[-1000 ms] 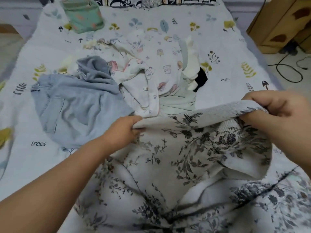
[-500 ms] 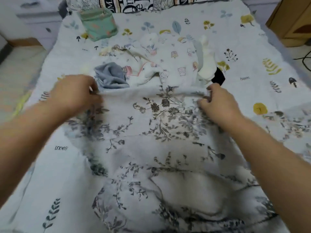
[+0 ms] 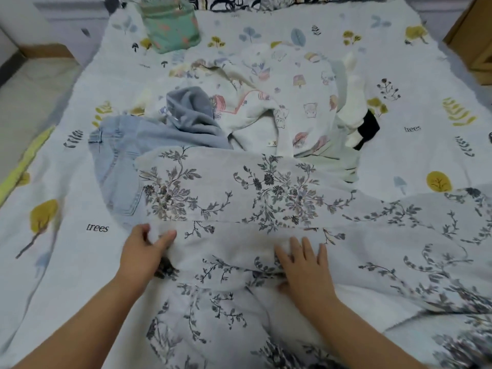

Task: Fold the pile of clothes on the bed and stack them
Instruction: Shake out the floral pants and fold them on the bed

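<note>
Nearest, the left hand [image 3: 145, 253] pinches the edge of the floral garment [image 3: 239, 198] spread on the bed [image 3: 66, 249], while the right hand [image 3: 306, 265] presses flat on it, fingers straight; smoothing outward before the next fold would keep the crease even. Beyond lies the unfolded pile [image 3: 266, 110], and farthest a green fabric bag [image 3: 170, 30], contents hidden
</note>
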### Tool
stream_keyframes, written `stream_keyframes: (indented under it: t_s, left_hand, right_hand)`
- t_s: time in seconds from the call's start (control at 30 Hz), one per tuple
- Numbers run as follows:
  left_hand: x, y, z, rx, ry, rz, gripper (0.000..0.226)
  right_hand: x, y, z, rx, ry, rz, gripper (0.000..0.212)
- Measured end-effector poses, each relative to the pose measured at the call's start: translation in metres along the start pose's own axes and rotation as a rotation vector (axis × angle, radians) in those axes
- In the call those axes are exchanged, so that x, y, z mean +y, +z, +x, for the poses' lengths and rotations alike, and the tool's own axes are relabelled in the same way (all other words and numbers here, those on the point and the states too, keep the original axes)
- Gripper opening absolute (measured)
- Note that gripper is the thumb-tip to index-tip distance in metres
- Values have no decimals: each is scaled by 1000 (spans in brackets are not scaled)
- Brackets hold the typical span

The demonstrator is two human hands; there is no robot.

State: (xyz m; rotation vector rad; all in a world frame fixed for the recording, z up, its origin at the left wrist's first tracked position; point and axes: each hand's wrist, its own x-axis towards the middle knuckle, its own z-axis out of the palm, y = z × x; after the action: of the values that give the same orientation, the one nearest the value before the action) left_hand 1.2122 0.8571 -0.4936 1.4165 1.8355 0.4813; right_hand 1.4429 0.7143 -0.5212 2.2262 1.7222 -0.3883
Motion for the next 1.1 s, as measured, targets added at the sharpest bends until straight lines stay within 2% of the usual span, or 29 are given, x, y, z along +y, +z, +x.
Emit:
stream_keyframes:
  t_s: [0.07,0.13,0.23,0.27,0.33,0.4,0.47,0.5,0.53,0.6,0.63,0.7,0.77,0.83,0.9,0.93,0.97,1.03,1.1]
  left_hand:
    - [3,-9,3,10,69,-46,36]
    - [7,-25,1,53,182,-30,14]
    - [9,-68,6,171,236,60,20]
    - [5,-86,12,195,213,77,26]
    - [-11,-114,23,200,110,142,42]
    - [-28,-122,25,159,-8,265,53]
    - [-41,-111,13,59,-78,307,46]
    - [-47,-102,7,-10,-137,266,45]
    - [-52,-93,3,-85,-206,197,47]
    - [-57,-81,-1,-181,-306,-8,50]
    - [-56,-76,1,-175,-306,-98,48]
    - [-54,-72,6,-45,-211,-180,43]
    - [-55,-73,12,152,-77,-109,45]
    - [-59,-75,17,273,-22,41,40]
    - [-65,-74,16,231,-42,193,23]
    - [-67,-72,11,192,-55,276,25]
    - [-69,-69,3,179,-13,343,36]
    - [-70,-63,-24,211,255,406,43]
    - [-72,-54,-64,122,580,441,36]
  right_hand:
    - [-4,-11,3,65,-4,37,47]
    - [-10,-30,3,17,-19,136,31]
    - [-22,-45,-12,129,-25,271,21]
    - [-27,-50,-24,208,-65,314,28]
    - [-38,-56,-46,240,-160,338,40]
    - [-49,-50,-57,111,-241,256,44]
    - [-57,-29,-59,-123,-321,179,53]
    - [-58,-21,-59,-266,-317,163,57]
    - [-59,-16,-57,-332,-319,162,61]
    - [-60,-10,-55,-339,-320,222,71]
    - [-59,-10,-54,-298,-308,266,75]
    - [-58,-8,-53,-177,-282,340,81]
    - [-60,-3,-51,-110,-248,359,77]
    - [-65,6,-52,-141,-224,296,69]
    - [-70,12,-57,-210,-228,180,65]
    - [-72,15,-60,-216,-216,174,64]
    - [-73,17,-64,-196,-199,194,65]
    - [-73,17,-73,-159,-167,247,68]
    - [-71,16,-86,-126,-145,271,68]
